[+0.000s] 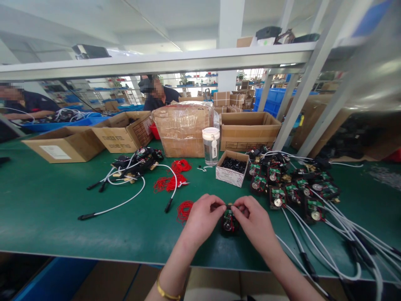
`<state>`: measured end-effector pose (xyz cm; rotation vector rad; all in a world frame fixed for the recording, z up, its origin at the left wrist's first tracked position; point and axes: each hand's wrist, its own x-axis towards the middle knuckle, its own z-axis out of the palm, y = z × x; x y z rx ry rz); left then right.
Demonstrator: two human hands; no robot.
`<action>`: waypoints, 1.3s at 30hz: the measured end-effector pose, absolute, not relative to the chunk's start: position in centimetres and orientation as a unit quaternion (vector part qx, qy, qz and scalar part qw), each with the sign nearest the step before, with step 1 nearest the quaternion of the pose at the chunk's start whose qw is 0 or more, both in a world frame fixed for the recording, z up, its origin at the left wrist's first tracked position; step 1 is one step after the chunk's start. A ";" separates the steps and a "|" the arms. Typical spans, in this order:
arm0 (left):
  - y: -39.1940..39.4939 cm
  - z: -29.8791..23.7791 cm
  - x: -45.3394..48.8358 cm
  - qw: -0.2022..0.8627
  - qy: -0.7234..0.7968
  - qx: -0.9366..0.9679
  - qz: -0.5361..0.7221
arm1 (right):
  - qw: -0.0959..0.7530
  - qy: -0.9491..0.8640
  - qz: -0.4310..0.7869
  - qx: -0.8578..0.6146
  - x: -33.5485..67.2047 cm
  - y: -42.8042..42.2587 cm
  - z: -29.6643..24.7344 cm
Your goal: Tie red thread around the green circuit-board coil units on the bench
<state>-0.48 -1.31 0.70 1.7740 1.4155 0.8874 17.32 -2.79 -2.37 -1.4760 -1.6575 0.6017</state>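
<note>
A green table (pixel 125 228) is spanning the lower frame. At lower centre, the left hand (pixel 203 215) and right hand (pixel 255 219), about equally near, are pinching with narrow fingers the top edge of a circuit unit (pixel 229 225), which is lying below the fingertips, long axis running up-frame.

Green circuit board (pixel 228 215), black casing (pixel 226 232)

Green bench (pixel 62 234): spans the whole frame
Left: open cartons (pixel 73 146), cabled units (pixel 145 155) piled up
Middle: red wire bundles (pixel 172 182), clear cup (pixel 209 150)
Right: loads of circuit-board units (pixel 277 198)
</note>
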 end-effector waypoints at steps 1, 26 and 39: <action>-1.3 0.6 -0.3 0.347 0.550 0.677 0.345 | 0.410 -0.658 0.235 -0.587 17.3 -2.7 -2.4; -1.9 -1.5 -0.9 0.364 0.516 0.664 0.401 | 0.384 -0.694 0.327 -0.513 20.0 -2.6 -2.7; -3.9 -4.0 -1.2 0.440 0.489 0.626 0.419 | 0.378 -0.674 0.340 -0.535 19.2 -4.7 -4.4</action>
